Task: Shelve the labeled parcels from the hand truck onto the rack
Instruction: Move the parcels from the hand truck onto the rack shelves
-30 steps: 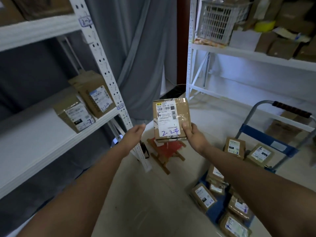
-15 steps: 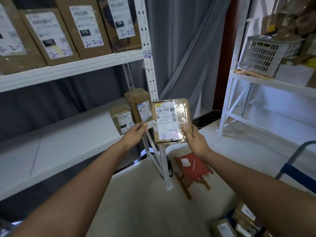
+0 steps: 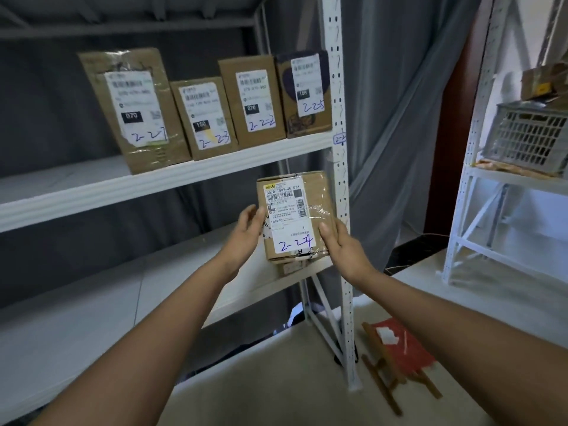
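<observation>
I hold a brown cardboard parcel (image 3: 310, 195) upright in front of the white rack, its label handwritten "2-24". My left hand (image 3: 247, 230) grips its left edge. My right hand (image 3: 342, 245) grips its lower right corner, thumb on the front. The parcel hangs between the rack's two shelves, near the right upright post (image 3: 338, 96). On the upper shelf (image 3: 153, 184) stand several labeled parcels marked 2-27 (image 3: 135, 109), 2-23 (image 3: 204, 116), 2-22 (image 3: 253, 99) and 2-25 (image 3: 304, 90). The hand truck is out of view.
The lower shelf (image 3: 92, 309) runs left below my arms, with a small parcel (image 3: 292, 268) partly hidden behind the held one. A red folding stool (image 3: 399, 355) lies on the floor by the post. A second rack at right carries a grey basket (image 3: 528, 136). A grey curtain (image 3: 396, 118) hangs behind.
My view swung up and left from the hand truck to the rack. The parcel rose with it, and my left hand closed on its left edge.
</observation>
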### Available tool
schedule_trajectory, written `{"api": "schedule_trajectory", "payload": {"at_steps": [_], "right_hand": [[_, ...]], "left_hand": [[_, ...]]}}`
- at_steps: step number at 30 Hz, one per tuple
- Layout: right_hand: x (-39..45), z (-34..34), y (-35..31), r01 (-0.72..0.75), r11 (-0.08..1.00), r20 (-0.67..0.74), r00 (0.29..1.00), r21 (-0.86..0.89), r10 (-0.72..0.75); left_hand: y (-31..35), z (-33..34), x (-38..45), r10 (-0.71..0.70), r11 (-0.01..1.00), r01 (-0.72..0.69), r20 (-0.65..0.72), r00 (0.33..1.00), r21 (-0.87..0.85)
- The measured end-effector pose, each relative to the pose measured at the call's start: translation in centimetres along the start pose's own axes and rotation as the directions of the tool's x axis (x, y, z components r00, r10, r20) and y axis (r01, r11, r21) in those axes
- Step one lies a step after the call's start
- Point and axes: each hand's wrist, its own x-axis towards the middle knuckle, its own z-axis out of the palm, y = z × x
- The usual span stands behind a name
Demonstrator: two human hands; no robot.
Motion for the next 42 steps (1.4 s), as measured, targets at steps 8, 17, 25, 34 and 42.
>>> {"api": "schedule_trajectory", "payload": {"at_steps": [8, 17, 25, 34, 42], "right_hand": [[2.2, 8.7, -8.2, 0.144, 0.989, -0.023, 0.989, 0.045, -0.143], [3.7, 16.1, -16.2, 0.240, 0.969, 0.001, 0.971, 0.063, -0.241], [5.8, 19.7, -23.0, 0.313, 0.948, 0.002, 0.949, 0.051, -0.314], [11.0, 20.5, -25.6, 0.516, 0.710, 0.084, 0.832, -0.479, -0.548], [14.3, 21.4, -25.5, 0.512, 0.532, 0.179, 0.813, -0.675, -0.555]], "left_hand": [[1.4, -11.1, 0.8, 0.105, 0.990, -0.106, -0.024, 0.994, -0.091], [2.5, -21.2, -0.3, 0.201, 0.945, -0.232, -0.152, 0.968, -0.230], [3.0, -29.8, -1.1, 0.263, 0.925, -0.343, -0.380, 0.887, -0.161], [3.1, -37.1, 0.5, 0.276, 0.927, -0.370, -0.557, 0.783, -0.061], [0.9, -39.7, 4.7, 0.190, 0.979, -0.198, -0.597, 0.780, 0.052]]}}
